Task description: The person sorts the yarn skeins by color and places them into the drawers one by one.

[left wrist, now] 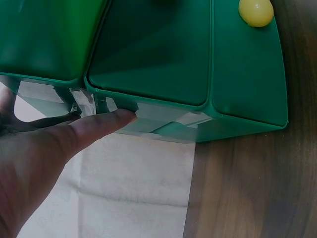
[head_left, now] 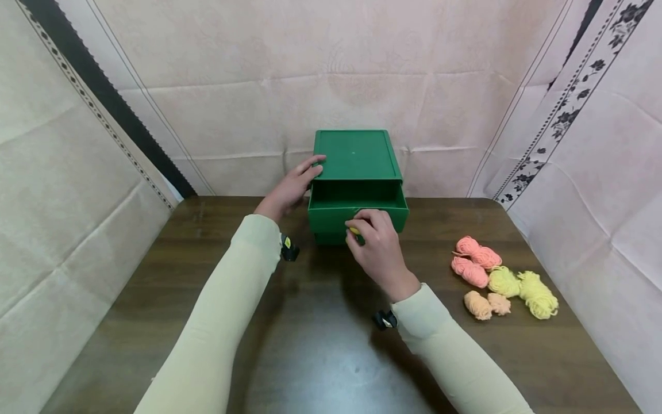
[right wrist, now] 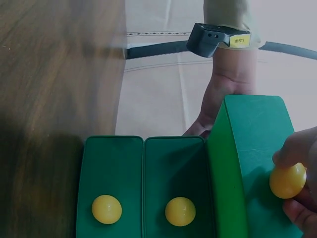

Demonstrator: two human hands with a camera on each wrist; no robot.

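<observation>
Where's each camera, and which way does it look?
Head: worn there, looking forward and down at the green box; left hand and right hand show.
Left wrist: worn there, facing box side and drawer fronts; left hand shows.
Right wrist: worn there, facing drawer fronts; both hands show.
Both wrist views share the bottom yellow knob.

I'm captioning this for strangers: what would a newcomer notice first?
Probably the green drawer cabinet toward the back of the table, its top drawer open. The right hand pinches that drawer's yellow knob. Next come the pink, yellow and peach yarn bundles at the table's right.
</observation>
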